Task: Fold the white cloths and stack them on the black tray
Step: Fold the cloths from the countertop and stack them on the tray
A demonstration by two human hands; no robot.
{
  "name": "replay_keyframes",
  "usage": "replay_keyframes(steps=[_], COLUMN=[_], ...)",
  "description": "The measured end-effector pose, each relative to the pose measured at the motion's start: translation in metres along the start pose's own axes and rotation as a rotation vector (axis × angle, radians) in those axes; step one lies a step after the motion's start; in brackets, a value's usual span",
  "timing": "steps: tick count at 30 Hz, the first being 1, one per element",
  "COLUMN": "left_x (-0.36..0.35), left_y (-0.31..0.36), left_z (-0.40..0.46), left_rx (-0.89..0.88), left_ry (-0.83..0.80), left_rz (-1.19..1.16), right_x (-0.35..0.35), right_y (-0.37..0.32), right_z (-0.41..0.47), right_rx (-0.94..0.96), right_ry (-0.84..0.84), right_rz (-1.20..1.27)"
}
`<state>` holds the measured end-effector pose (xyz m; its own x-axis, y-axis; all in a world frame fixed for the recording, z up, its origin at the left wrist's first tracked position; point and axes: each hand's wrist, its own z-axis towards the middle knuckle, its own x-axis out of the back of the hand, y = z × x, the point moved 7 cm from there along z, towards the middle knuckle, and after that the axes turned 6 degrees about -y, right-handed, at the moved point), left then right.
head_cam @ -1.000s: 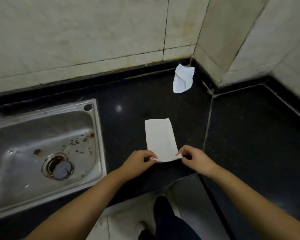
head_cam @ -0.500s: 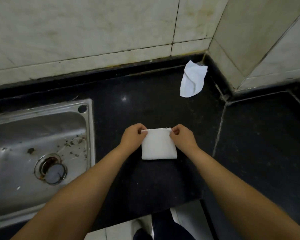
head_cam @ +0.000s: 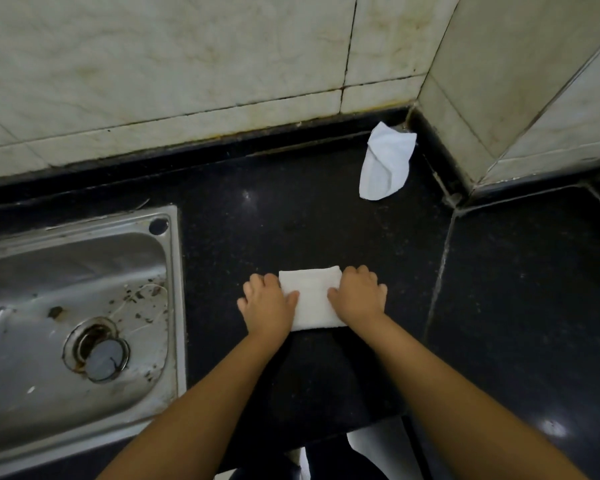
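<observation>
We see no brand, label or readable writing anywhere on the surfaces in view. Our left hand (head_cam: 265, 304) and right hand (head_cam: 359, 296) both lie palm down with fingers spread flat, pressing the two side edges of the small folded white terry cloth (head_cam: 312, 299), which sits on the black polished stone counter (head_cam: 291, 220) just in front of us. The hands cover the cloth's left and right edges, so we cannot make out how many layers it has there. A second, crumpled white cloth (head_cam: 385, 162) lies well apart from the first, near the back corner where the counter meets the stained cream tiled wall (head_cam: 187, 64). To the left, the stainless steel sink (head_cam: 167, 306) with its round metal drain plug (head_cam: 101, 358) is cut off by the frame edge; dark specks dot its basin, too small to identify. The black tray is not something we can pick out: the dark patch under our forearms blends with the counter. Below the counter edge, something dark and something pale show, too cropped to tell.
</observation>
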<state>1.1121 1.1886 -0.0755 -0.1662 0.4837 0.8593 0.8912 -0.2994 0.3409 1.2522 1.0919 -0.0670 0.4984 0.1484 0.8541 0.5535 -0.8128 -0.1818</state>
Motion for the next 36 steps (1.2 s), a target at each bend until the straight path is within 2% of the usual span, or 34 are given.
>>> replay_keyframes(steps=[3,5,7,10,12,14,17,21,26,30,32,36], left_x=[0.001,0.005,0.012,0.015,0.015,0.007,-0.019,-0.057,-0.109,-0.163,-0.191,-0.249], left_y=[0.007,0.01,0.01,0.01,0.015,0.023,0.035,0.058,0.086,0.075,0.059,0.016], left_z=[0.002,0.0,-0.011,-0.034,-0.055,-0.082,-0.138,-0.222,-0.382,-0.536,-0.612,-0.763], left_rx=[-0.005,-0.063,-0.081,-0.072,-0.093,-0.121,-0.089,-0.113,-0.329,-0.449,-0.459,-0.48], left_ry=[-0.049,-0.127,-0.259,-0.47,-0.613,-0.808,-1.134,-1.357,-1.708,-1.959,-2.021,-1.999], left_rz=[-0.141,-0.423,-0.727,-1.023,-1.11,-1.12,-1.01,-0.746,-0.464,-0.176,-0.071,0.14], right_x=[0.002,0.005,0.009,0.004,-0.005,-0.019,-0.042,-0.075,-0.15,-0.225,-0.265,-0.337], right_y=[0.003,0.01,0.018,0.036,0.047,0.064,0.098,0.155,0.22,0.251,0.268,0.307], right_z=[-0.006,-0.015,-0.033,-0.075,-0.108,-0.149,-0.212,-0.308,-0.455,-0.593,-0.665,-0.826], right_rx=[-0.048,-0.072,-0.081,-0.12,-0.136,-0.2,-0.281,-0.328,-0.451,-0.503,-0.563,-0.672], right_ry=[-0.043,-0.066,-0.062,-0.083,-0.121,-0.124,-0.057,0.158,0.399,0.614,0.752,1.024], right_rz=[0.142,0.409,0.735,1.206,1.443,1.574,1.743,1.947,2.146,2.334,2.37,2.282])
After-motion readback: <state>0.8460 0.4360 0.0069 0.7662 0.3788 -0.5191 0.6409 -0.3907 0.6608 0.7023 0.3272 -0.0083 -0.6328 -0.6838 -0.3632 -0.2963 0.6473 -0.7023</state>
